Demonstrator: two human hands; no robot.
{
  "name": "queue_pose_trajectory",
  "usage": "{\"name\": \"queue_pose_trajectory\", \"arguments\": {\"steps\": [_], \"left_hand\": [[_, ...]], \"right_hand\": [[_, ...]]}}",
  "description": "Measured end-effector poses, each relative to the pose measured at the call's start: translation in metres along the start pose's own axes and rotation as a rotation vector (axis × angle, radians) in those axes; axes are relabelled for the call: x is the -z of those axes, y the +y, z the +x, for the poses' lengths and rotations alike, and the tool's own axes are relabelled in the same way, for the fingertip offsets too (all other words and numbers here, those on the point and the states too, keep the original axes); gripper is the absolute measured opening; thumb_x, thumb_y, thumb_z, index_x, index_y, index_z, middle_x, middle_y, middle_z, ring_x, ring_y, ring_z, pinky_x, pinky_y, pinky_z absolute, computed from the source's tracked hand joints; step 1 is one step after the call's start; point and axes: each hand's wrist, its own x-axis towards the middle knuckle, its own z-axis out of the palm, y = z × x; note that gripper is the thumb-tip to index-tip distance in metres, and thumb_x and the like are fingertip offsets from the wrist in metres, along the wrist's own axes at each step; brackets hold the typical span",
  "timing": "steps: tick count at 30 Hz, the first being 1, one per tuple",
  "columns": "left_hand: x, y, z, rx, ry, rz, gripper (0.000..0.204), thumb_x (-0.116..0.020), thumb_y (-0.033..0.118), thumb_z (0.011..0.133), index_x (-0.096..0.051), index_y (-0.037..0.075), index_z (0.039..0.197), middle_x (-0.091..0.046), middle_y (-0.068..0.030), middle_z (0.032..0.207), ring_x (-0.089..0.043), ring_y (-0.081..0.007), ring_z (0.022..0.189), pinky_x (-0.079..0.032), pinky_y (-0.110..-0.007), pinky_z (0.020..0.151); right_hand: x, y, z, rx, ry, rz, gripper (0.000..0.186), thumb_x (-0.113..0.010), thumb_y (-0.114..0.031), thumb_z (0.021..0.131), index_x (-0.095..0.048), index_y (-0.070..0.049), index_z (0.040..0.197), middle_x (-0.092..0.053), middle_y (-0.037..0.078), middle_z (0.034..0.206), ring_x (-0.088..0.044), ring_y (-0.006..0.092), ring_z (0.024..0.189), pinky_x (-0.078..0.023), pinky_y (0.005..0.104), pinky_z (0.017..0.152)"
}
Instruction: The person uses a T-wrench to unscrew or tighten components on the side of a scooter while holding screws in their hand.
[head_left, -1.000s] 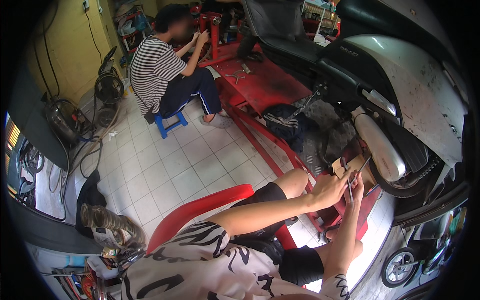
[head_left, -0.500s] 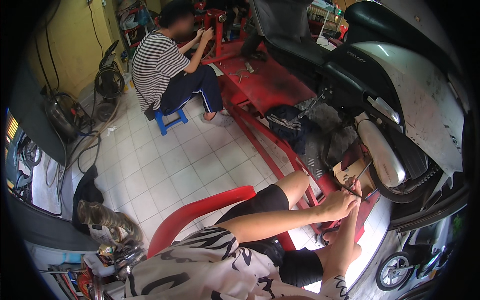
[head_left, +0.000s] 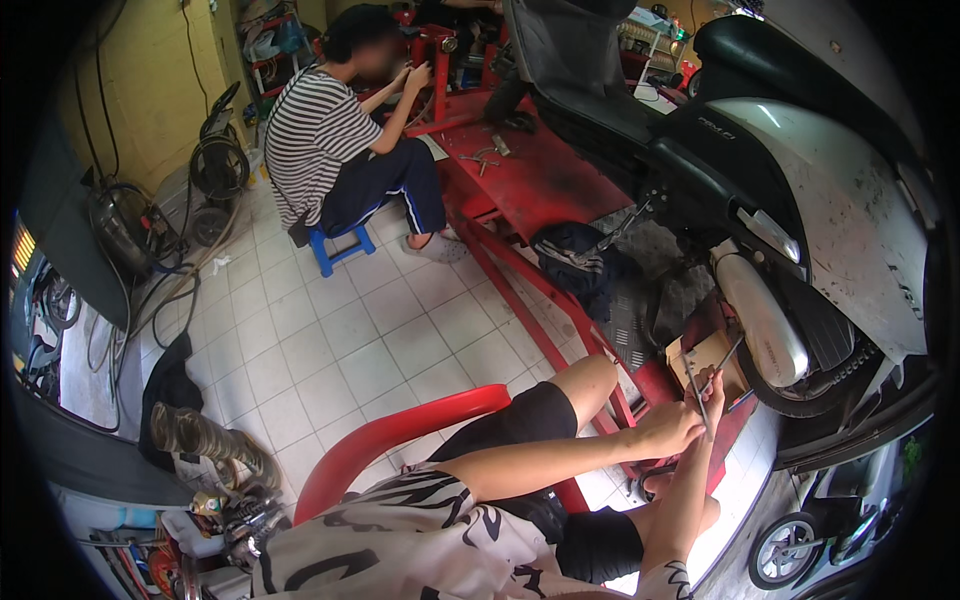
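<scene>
My left hand [head_left: 680, 430] is closed on a thin, dark metal tool [head_left: 698, 398], which slants up across my right hand. My right hand [head_left: 713, 388] is just above it, fingers curled round something small that I cannot make out. Both hands are over the front edge of an open cardboard box [head_left: 678, 365]. A second thin rod [head_left: 732, 350] reaches up from near my right fingers toward the scooter's silver exhaust [head_left: 758, 315]. The rear tyre [head_left: 785, 398] is right of the box.
The scooter [head_left: 820, 220] stands on a red lift [head_left: 520, 175] holding dark cloth [head_left: 570, 260] and small tools. A co-worker [head_left: 330, 150] sits on a blue stool [head_left: 340, 255]. A red chair [head_left: 400, 420] is beside me. Hoses [head_left: 160, 310] and a pressure washer [head_left: 215, 170] stand left.
My left hand has moved down from the top of my right hand toward that wrist. The thin tool's angle has changed, now more upright than half a second ago.
</scene>
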Motion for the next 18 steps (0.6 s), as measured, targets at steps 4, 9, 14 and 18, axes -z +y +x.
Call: {"name": "queue_pose_trajectory", "arguments": {"steps": [4, 9, 14, 18], "left_hand": [[0.01, 0.019, 0.01, -0.019, 0.197, -0.069, 0.033, -0.058, 0.018, 0.089, -0.057, 0.0, 0.117, -0.061, -0.0188, 0.063, -0.063, -0.0365, 0.061, -0.049, -0.046, 0.054], [0.011, -0.006, -0.002, 0.232, 0.103, 0.174, 0.048, -0.057, 0.023, 0.089, -0.051, -0.008, 0.125, -0.063, -0.0188, 0.066, -0.064, -0.0353, 0.063, -0.05, -0.045, 0.057], [-0.011, 0.017, 0.007, 0.094, -0.332, -0.068, 0.023, -0.062, 0.02, 0.087, -0.061, 0.0, 0.099, -0.063, -0.0206, 0.069, -0.065, -0.0322, 0.06, -0.048, -0.042, 0.056], [0.021, 0.039, 0.032, 0.118, -0.025, -0.061, 0.051, -0.054, 0.01, 0.094, -0.039, 0.001, 0.142, -0.057, -0.0064, 0.057, -0.046, -0.0059, 0.053, -0.04, -0.026, 0.05]], "right_hand": [[0.01, -0.001, -0.009, 0.054, 0.197, -0.079, 0.025, -0.052, -0.029, 0.099, -0.051, -0.006, 0.089, -0.035, -0.005, 0.061, -0.032, 0.0036, 0.05, -0.029, 0.0187, 0.045], [-0.01, -0.01, -0.014, 0.106, 0.174, 0.16, 0.019, -0.056, -0.026, 0.097, -0.053, -0.008, 0.091, -0.035, -0.009, 0.062, -0.032, 0.0016, 0.049, -0.027, 0.0182, 0.044], [-0.023, -0.001, -0.006, 0.042, 0.432, -0.114, 0.008, -0.06, -0.022, 0.091, -0.057, -0.014, 0.091, -0.04, -0.01, 0.061, -0.032, 0.002, 0.048, -0.027, 0.0176, 0.044], [-0.024, -0.003, 0.002, 0.05, 0.221, 0.095, 0.023, -0.06, -0.027, 0.095, -0.055, -0.007, 0.083, -0.039, -0.008, 0.056, -0.031, 0.0024, 0.047, -0.025, 0.0189, 0.045]]}}
